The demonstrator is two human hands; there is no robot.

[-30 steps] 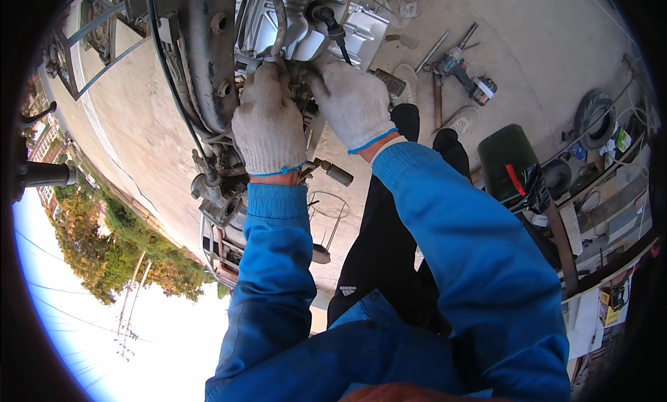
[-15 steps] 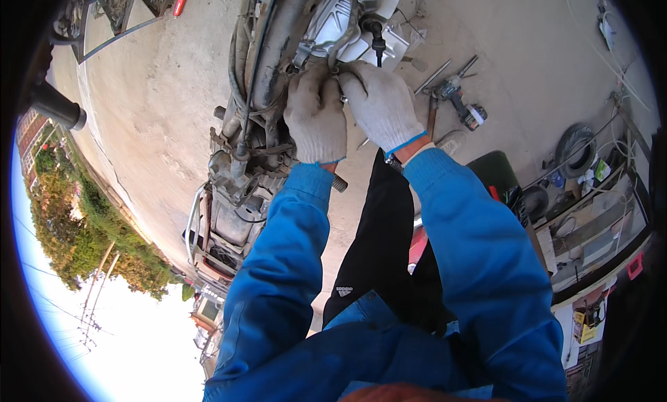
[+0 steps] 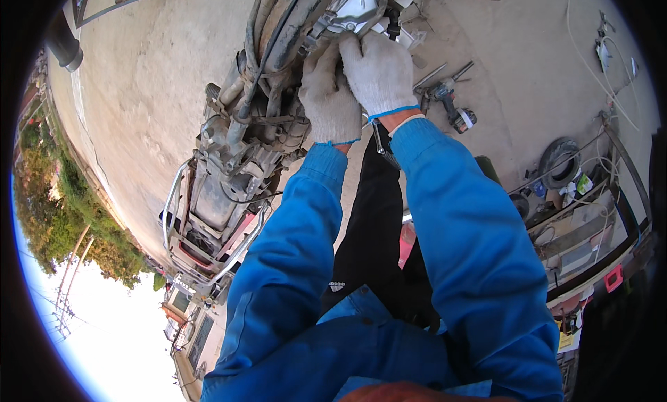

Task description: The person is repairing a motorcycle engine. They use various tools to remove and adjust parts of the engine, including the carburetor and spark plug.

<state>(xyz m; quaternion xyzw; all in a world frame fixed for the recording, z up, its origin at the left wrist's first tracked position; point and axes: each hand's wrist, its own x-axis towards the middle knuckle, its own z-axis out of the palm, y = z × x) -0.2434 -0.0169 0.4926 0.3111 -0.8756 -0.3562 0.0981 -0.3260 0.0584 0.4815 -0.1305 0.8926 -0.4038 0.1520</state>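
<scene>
Left hand (image 3: 328, 100) and right hand (image 3: 379, 72): side by side, extended toward twelve o'clock, fingers curled. Grip: contents hidden; I cannot tell. Silver engine (image 3: 353, 10): twelve o'clock, near both hands. Power tool (image 3: 449, 101): four o'clock from the right hand.

small white logo (image 3: 337, 286) with lettering, upside down, on the black trouser leg (image 3: 369, 218)

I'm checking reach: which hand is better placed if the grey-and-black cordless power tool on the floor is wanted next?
Probably the right. The white-gloved right hand looks nearer the grey-and-black cordless power tool, which lies to its right; the white-gloved left hand sits farther left.
</scene>
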